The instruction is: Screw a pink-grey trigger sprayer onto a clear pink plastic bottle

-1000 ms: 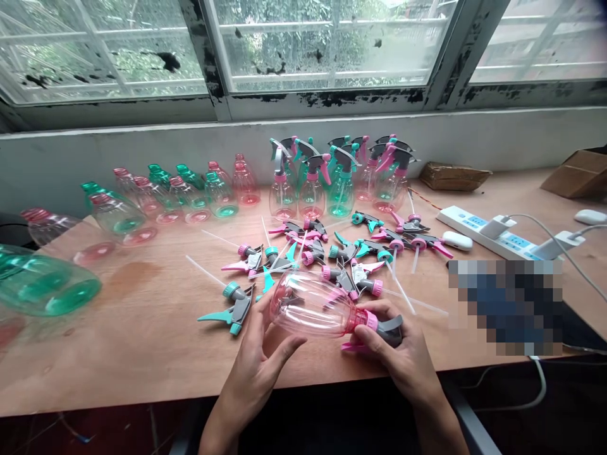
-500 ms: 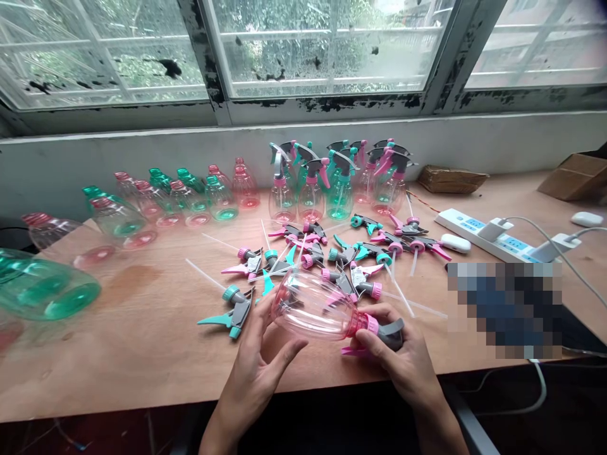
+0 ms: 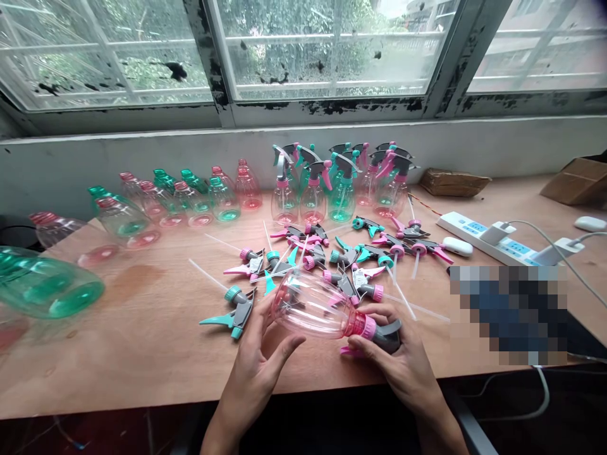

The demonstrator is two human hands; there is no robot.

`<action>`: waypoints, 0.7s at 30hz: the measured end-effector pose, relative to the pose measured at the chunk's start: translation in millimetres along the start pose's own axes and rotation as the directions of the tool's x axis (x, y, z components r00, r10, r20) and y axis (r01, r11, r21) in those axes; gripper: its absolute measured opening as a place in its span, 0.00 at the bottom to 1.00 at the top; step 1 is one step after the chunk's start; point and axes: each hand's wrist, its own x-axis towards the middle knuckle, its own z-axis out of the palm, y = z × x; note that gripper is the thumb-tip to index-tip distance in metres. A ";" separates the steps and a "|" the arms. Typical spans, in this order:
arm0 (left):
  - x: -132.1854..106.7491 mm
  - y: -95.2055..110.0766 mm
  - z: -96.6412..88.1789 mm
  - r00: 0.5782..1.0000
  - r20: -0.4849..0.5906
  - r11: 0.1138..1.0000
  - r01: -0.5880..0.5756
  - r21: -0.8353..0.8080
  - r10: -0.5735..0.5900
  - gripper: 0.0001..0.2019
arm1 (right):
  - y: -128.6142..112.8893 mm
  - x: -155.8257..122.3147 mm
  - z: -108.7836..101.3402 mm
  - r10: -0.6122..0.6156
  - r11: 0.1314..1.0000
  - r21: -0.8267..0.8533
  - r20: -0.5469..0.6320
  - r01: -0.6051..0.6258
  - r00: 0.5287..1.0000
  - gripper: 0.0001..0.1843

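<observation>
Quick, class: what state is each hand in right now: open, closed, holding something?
Left hand: open, cupped at the base of the held pink bottle.
Right hand: closed, holding that bottle's gray-and-pink spray head near the neck.

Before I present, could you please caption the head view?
Right hand holds a pink bottle by its sprayer, left hand at its base.

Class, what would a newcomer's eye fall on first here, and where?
First, the clear pink bottle, tilted sideways front and centre between left grip and right grip. Beyond it, pink, teal and grey spray heads lie scattered; headless green and pink bottles fill the left.
</observation>
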 end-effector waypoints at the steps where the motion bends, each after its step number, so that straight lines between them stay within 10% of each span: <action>1: 0.2 0.4 0.0 1.000 0.000 1.000 0.002 -0.005 -0.002 0.27 | 0.6 0.1 -0.1 -0.003 1.000 -0.004 0.003 0.003 1.000 0.20; 21: 3.5 -1.1 -2.7 0.999 -0.034 1.000 -0.009 0.021 0.010 0.26 | 15.1 4.7 -5.1 -0.181 0.972 -0.141 0.059 0.187 0.982 0.20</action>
